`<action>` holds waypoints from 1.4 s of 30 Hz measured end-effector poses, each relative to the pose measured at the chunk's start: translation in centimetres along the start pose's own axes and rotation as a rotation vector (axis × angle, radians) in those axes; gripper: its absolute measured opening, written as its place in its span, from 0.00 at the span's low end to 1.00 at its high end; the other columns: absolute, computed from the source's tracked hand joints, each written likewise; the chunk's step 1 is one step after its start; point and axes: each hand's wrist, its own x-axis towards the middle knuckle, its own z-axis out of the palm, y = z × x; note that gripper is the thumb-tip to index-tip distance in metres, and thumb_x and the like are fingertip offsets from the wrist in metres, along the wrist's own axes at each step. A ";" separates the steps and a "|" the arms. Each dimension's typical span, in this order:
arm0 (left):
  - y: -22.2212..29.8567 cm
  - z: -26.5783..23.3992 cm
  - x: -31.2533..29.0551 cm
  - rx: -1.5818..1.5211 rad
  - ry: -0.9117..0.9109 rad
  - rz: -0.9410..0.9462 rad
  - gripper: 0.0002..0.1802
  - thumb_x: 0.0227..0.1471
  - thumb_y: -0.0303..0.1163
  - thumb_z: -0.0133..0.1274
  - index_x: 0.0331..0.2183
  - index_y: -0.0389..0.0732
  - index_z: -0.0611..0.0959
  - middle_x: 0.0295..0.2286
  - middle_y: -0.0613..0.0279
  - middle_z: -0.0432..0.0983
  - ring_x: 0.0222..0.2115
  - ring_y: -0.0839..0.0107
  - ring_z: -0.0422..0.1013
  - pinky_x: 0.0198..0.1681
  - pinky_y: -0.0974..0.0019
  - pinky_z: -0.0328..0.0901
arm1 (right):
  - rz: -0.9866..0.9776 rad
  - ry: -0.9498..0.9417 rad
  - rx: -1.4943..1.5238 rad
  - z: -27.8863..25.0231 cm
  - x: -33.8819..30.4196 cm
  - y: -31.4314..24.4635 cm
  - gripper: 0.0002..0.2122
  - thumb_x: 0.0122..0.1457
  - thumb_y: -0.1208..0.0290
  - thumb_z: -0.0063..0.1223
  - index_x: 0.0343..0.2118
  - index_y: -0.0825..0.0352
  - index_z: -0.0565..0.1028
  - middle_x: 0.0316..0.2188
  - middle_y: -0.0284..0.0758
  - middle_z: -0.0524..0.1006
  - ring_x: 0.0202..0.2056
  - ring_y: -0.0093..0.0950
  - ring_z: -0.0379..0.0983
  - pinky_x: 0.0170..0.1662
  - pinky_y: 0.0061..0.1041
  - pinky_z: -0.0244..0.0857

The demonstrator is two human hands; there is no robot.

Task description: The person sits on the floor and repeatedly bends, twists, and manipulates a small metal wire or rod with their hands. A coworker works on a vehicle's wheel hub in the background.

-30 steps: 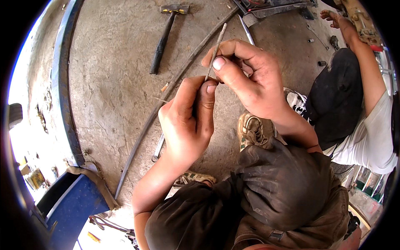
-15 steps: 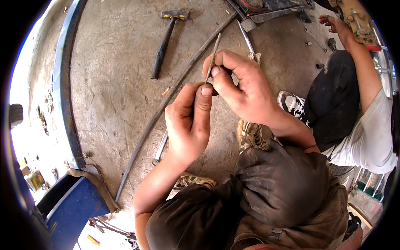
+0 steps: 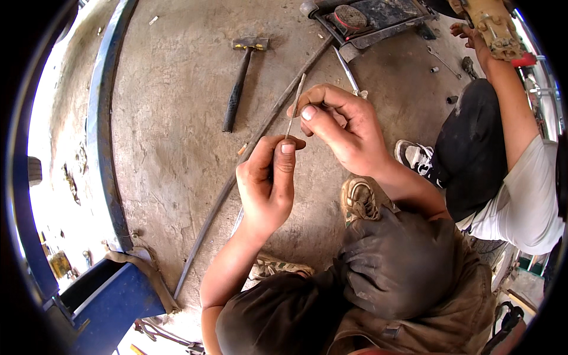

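Note:
My left hand (image 3: 269, 186) and my right hand (image 3: 343, 127) meet above the concrete floor, both pinching a thin, short metal rod (image 3: 294, 105). The rod stands nearly upright between them. My left thumb and fingers grip its lower end. My right thumb and forefinger press on its middle, just above the left hand. My knees in dark dirty trousers (image 3: 396, 260) fill the lower part of the view.
A hammer (image 3: 239, 80) lies on the floor up left. A long thin bar (image 3: 236, 177) runs diagonally under my hands. A dark metal tool base (image 3: 373, 21) sits at top. Another person (image 3: 503, 160) crouches at right. A blue frame (image 3: 103, 118) borders the left.
Both hands have shifted slightly with the rod still pinched between them; the right hand slid a little along it. The view moved a bit.

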 end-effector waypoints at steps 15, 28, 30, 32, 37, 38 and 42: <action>0.1 0.4 -0.9 0.161 0.007 0.100 0.06 0.59 0.26 0.51 0.35 0.33 0.79 0.23 0.54 0.78 0.19 0.74 0.71 0.24 0.71 0.66 | -0.181 -0.073 0.004 0.5 -0.1 -0.1 0.03 0.62 0.78 0.44 0.30 0.69 0.68 0.29 0.32 0.72 0.26 0.17 0.64 0.29 0.20 0.61; -0.3 -0.9 0.2 -0.736 -0.158 -0.290 0.18 0.66 0.37 0.42 0.33 0.32 0.77 0.12 0.73 0.57 0.11 0.83 0.48 0.16 0.73 0.46 | 0.016 0.014 0.018 0.8 0.1 0.5 0.04 0.62 0.74 0.49 0.36 0.68 0.74 0.25 0.24 0.71 0.24 0.11 0.62 0.28 0.16 0.58; 0.2 -0.7 0.2 -0.878 -0.214 -0.339 0.20 0.67 0.40 0.38 0.33 0.33 0.75 0.11 0.74 0.52 0.11 0.83 0.45 0.16 0.73 0.45 | 0.057 0.014 0.063 0.4 0.3 0.1 0.05 0.62 0.74 0.49 0.36 0.68 0.75 0.24 0.23 0.71 0.25 0.10 0.62 0.28 0.15 0.58; 0.4 -0.7 0.1 -0.933 -0.253 -0.356 0.20 0.68 0.40 0.36 0.34 0.35 0.74 0.11 0.74 0.49 0.10 0.83 0.44 0.15 0.73 0.45 | 0.063 0.046 0.113 0.3 0.3 0.1 0.05 0.62 0.73 0.49 0.36 0.68 0.75 0.23 0.22 0.70 0.25 0.10 0.61 0.28 0.15 0.57; -0.1 -0.3 0.1 -0.852 -0.281 -0.318 0.21 0.67 0.41 0.36 0.33 0.35 0.74 0.11 0.74 0.50 0.10 0.82 0.43 0.15 0.73 0.45 | 0.062 0.010 0.017 0.0 0.2 -1.1 0.05 0.62 0.74 0.50 0.35 0.68 0.76 0.22 0.23 0.70 0.24 0.10 0.62 0.28 0.15 0.57; -0.2 -0.3 0.1 -0.817 -0.278 -0.309 0.21 0.67 0.41 0.36 0.33 0.35 0.74 0.11 0.75 0.50 0.10 0.82 0.43 0.15 0.73 0.45 | 0.065 -0.004 -0.008 0.0 0.2 -1.3 0.05 0.62 0.74 0.50 0.35 0.68 0.76 0.22 0.23 0.71 0.24 0.10 0.62 0.28 0.15 0.58; -0.8 -0.4 0.2 -0.696 -0.271 -0.263 0.20 0.66 0.40 0.40 0.33 0.32 0.76 0.13 0.73 0.58 0.13 0.84 0.49 0.18 0.74 0.46 | 0.037 0.026 0.033 -0.2 0.1 -0.8 0.05 0.61 0.74 0.51 0.34 0.68 0.76 0.23 0.24 0.72 0.24 0.11 0.63 0.28 0.15 0.59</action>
